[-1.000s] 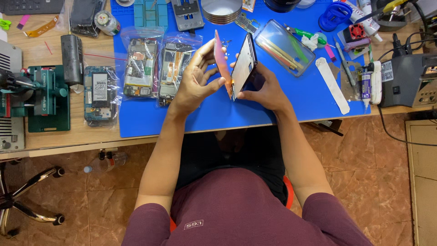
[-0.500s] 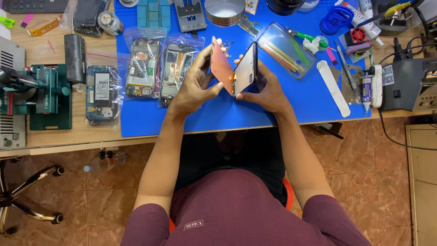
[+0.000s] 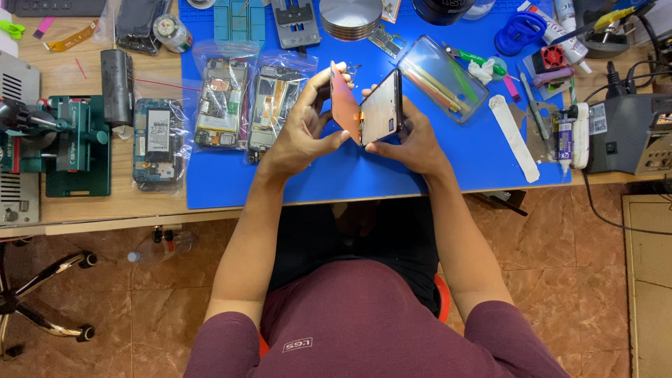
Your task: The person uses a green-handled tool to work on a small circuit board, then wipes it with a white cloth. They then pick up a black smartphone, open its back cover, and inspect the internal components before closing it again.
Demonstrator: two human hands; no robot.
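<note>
Blue work mat (image 3: 448, 168) on cluttered bench: left hand (image 3: 302, 133) pinches copper-coloured panel (image 3: 345, 105), right hand (image 3: 413, 136) grips dark phone body (image 3: 380, 108), both raised above the mat, joined at a flex. Thin, light, probably fragile; hold by edges only

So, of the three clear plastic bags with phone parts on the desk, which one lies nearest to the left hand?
The rightmost clear plastic bag, on the blue mat beside the left hand. The other two lie farther left.

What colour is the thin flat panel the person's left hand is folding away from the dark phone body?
Salmon-orange, on the thin flat panel; seen in the head view.
</note>
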